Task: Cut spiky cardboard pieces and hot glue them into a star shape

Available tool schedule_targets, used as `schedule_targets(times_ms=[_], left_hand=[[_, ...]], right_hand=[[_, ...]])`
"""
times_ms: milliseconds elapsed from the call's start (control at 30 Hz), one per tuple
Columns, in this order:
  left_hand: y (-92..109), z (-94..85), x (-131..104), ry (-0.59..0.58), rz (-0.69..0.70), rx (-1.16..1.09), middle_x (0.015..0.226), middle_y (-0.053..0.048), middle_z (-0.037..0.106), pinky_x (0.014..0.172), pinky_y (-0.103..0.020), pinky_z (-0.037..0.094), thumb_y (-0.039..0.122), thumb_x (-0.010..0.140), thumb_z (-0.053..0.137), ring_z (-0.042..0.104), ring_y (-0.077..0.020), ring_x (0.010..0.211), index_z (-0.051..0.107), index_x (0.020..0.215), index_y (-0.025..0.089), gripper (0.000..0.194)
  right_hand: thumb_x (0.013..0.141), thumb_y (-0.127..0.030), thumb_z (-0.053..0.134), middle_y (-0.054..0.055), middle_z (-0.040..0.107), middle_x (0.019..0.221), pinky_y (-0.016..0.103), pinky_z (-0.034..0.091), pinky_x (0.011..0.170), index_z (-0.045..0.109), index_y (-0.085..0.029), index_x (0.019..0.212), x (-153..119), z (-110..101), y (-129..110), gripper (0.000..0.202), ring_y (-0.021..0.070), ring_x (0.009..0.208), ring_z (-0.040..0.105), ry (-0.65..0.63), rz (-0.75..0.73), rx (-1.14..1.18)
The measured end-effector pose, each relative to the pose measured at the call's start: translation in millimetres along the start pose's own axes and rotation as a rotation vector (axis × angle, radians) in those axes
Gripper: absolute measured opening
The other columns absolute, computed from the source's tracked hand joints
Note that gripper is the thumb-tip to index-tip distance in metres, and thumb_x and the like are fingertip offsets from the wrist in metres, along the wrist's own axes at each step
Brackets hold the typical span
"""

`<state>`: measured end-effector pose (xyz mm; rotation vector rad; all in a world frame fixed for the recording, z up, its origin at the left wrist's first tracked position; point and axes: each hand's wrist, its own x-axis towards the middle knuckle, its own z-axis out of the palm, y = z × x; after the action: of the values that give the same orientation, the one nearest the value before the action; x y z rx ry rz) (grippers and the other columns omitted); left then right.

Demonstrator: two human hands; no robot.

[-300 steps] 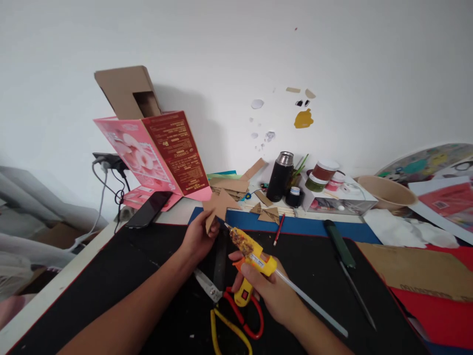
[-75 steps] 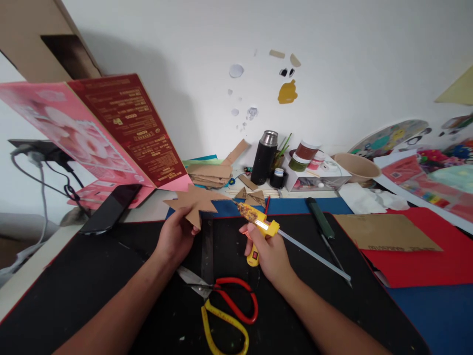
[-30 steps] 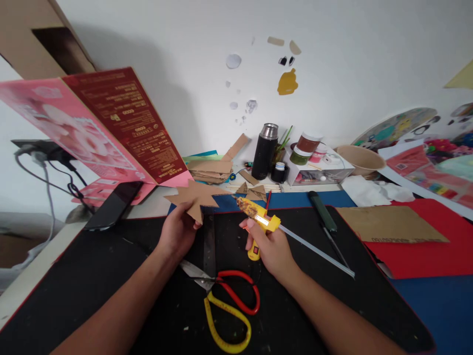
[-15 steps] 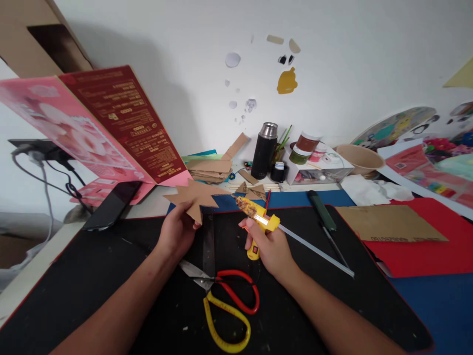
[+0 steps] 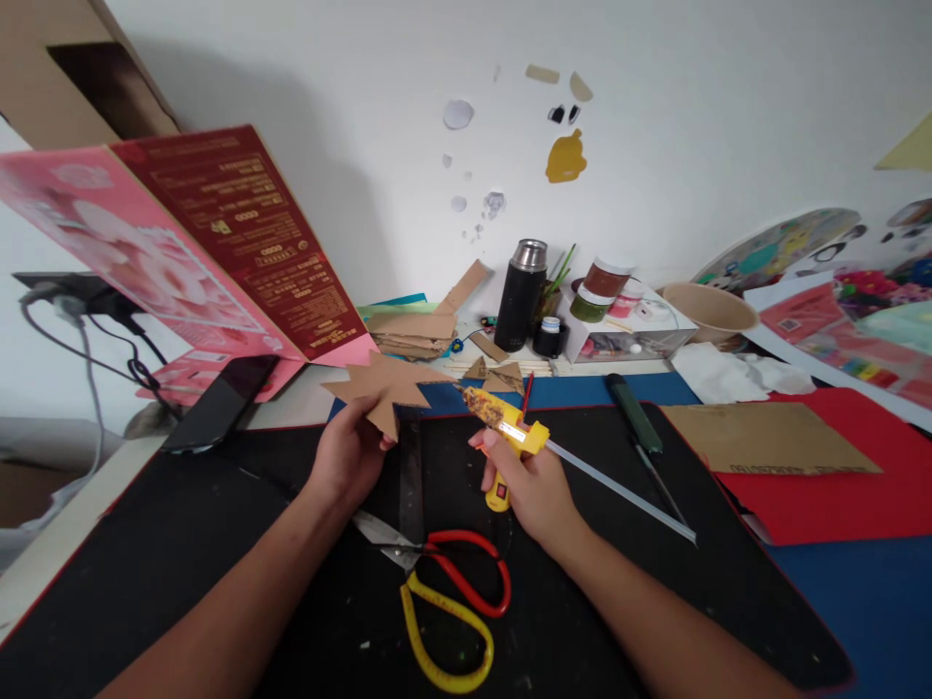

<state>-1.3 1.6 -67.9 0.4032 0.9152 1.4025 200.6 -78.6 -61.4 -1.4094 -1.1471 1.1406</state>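
Note:
My left hand (image 5: pixel 350 451) is closed on a jagged, star-like cardboard cutout (image 5: pixel 382 385), pinching its lower edge above the black mat (image 5: pixel 291 602). A yellow hot glue gun (image 5: pixel 502 417) is gripped in my right hand (image 5: pixel 535 476), its fingers wrapped round the handle. The nozzle points left and stands close to the cutout's long right-hand tip; whether they touch I cannot tell. From the gun's back sticks a long clear glue stick (image 5: pixel 618 490). Below the hands lie scissors (image 5: pixel 455 592) with one red and one yellow handle, partly over a dark metal ruler (image 5: pixel 412 485).
A green-handled tool (image 5: pixel 636 416) lies right of the glue gun. Farther right are a brown cardboard sheet (image 5: pixel 772 439) and red paper (image 5: pixel 837 505). A black flask (image 5: pixel 519 301) and cardboard scraps (image 5: pixel 415 330) are at the back. A phone (image 5: pixel 222 403) leans at left beside a pink folder (image 5: pixel 283 262).
Almost nothing differs. The glue gun in my right hand has shifted very slightly left, toward the cutout's tip. My left hand and the cutout stay in place.

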Motion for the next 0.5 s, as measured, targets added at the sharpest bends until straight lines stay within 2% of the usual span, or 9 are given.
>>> schedule_targets(times_ms=[167, 333, 500], left_hand=[[-0.2, -0.5, 0.6, 0.015, 0.013, -0.010, 0.079, -0.002, 0.072, 0.034, -0.019, 0.038, 0.009, 0.079, 0.069, 0.061, -0.0102, 0.049, 0.062, 0.083, 0.016, 0.011], [0.6, -0.9, 0.2, -0.016, 0.013, -0.007, 0.078, -0.001, 0.070, 0.034, -0.018, 0.038, 0.010, 0.080, 0.069, 0.058, -0.0088, 0.047, 0.066, 0.090, 0.014, 0.012], [-0.2, -2.0, 1.5, -0.009, 0.011, 0.000, 0.076, 0.000, 0.070, 0.035, -0.018, 0.037, 0.011, 0.081, 0.068, 0.057, -0.0085, 0.046, 0.066, 0.088, 0.015, 0.009]], right_hand=[[0.090, -0.063, 0.063, -0.002, 0.061, 0.052, 0.023, 0.048, 0.049, 0.077, -0.017, 0.092, -0.7, -0.2, 0.0, 0.048, 0.0145, 0.048, 0.057, -0.006, -0.005, -0.005], [0.088, -0.063, 0.063, -0.002, 0.060, 0.051, 0.023, 0.047, 0.049, 0.077, -0.016, 0.092, -0.5, 0.6, -1.5, 0.049, 0.0139, 0.047, 0.056, 0.001, -0.008, 0.007], [0.087, -0.064, 0.063, -0.002, 0.060, 0.051, 0.023, 0.047, 0.048, 0.076, -0.016, 0.092, -0.6, 1.2, -2.3, 0.050, 0.0139, 0.047, 0.055, 0.008, 0.010, 0.012]])
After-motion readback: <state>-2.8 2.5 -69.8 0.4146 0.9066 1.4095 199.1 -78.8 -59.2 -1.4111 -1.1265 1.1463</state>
